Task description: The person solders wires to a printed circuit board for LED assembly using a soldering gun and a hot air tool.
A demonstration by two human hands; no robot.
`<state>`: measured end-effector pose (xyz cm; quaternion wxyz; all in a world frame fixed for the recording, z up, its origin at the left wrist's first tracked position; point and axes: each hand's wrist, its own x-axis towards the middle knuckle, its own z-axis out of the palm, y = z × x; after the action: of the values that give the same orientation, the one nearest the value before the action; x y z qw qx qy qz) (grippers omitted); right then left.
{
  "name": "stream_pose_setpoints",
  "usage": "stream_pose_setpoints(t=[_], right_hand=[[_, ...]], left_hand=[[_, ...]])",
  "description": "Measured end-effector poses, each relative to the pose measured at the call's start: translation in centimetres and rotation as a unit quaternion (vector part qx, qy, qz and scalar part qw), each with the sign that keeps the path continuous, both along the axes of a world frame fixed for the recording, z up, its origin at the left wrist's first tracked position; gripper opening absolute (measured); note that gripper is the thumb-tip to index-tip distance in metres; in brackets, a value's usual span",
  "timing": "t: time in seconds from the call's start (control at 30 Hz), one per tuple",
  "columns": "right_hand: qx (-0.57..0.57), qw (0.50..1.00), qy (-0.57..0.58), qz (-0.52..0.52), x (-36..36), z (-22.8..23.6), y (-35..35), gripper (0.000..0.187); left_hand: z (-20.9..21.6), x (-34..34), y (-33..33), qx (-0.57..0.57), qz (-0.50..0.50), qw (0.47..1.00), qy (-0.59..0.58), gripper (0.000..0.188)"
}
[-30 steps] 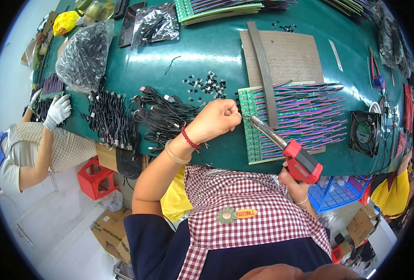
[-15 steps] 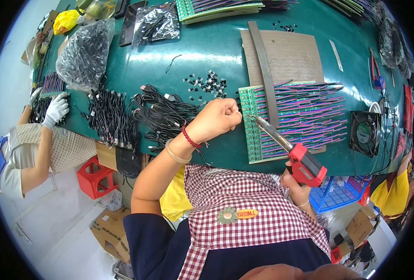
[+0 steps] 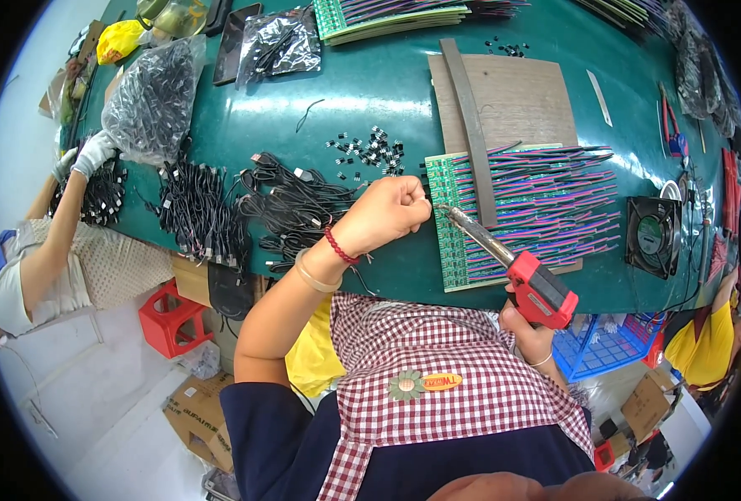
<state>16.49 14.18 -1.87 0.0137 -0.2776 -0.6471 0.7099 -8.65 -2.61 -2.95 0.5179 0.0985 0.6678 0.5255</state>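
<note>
My right hand (image 3: 527, 332) grips a red and black soldering gun (image 3: 542, 288). Its long metal barrel points up and left, with the tip at the left edge of a green circuit board panel (image 3: 450, 267). Close to that edge, just left of the tip, my left hand (image 3: 395, 209) is closed in a pinch; what its fingers hold is hidden. Rows of dark wires with pink and blue stripes (image 3: 546, 209) run rightward from the panel. A flat grey metal bar (image 3: 469, 125) lies across the wires and a brown board (image 3: 521, 100).
Small black connectors (image 3: 379, 154) lie scattered beyond my left hand. Bundles of black cables (image 3: 291, 196) are to its left. A black fan (image 3: 652, 238) stands at the right. A gloved co-worker's hand (image 3: 95, 153) is at the far left, near a bag of black parts (image 3: 153, 100).
The soldering gun has shifted slightly left, its tip moving toward my left fingers. My left hand has barely moved. The co-worker's gloved hands have moved up toward the plastic bag.
</note>
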Motion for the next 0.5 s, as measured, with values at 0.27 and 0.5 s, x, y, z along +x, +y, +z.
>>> stream_pose_setpoints(t=[0.27, 0.5], right_hand=[[0.021, 0.997, 0.049, -0.057, -0.4, 1.8, 0.9, 0.04], [0.012, 0.957, 0.236, -0.165, 0.9, 5.0, 5.0, 0.041]], left_hand=[[-0.1, 0.1, 0.1, 0.002, 0.0, 1.0, 0.008, 0.015], [0.3, 0.4, 0.8, 0.032, -0.003, 0.999, -0.004, 0.014]])
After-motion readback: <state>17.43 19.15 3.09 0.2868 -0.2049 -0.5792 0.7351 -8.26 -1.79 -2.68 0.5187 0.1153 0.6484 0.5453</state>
